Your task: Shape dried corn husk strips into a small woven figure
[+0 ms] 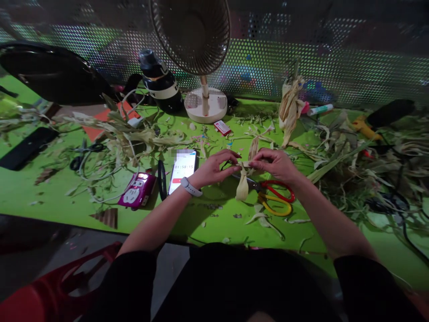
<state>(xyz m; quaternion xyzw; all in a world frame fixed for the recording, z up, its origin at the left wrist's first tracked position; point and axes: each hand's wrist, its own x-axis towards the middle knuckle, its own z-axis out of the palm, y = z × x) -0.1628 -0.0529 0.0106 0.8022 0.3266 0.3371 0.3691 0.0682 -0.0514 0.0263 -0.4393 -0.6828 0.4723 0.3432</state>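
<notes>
Best gap: green tabletop [194, 226] between the forearms [161, 217], lower centre; low scraps [263, 218] only. Scissors [291, 193] lie just below the right hand [273, 163], right of centre. Left of centre, smartphone [183, 167] and purple power strip [138, 191] block. Desk fan [194, 42] and dark bottle [162, 85] stand tall, upper centre. Leafy pile [348, 172] crowds the right side.

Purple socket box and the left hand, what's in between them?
In the head view, a lit-up phone and, beside it, a slim black object are between the purple socket box and the left hand.
</notes>
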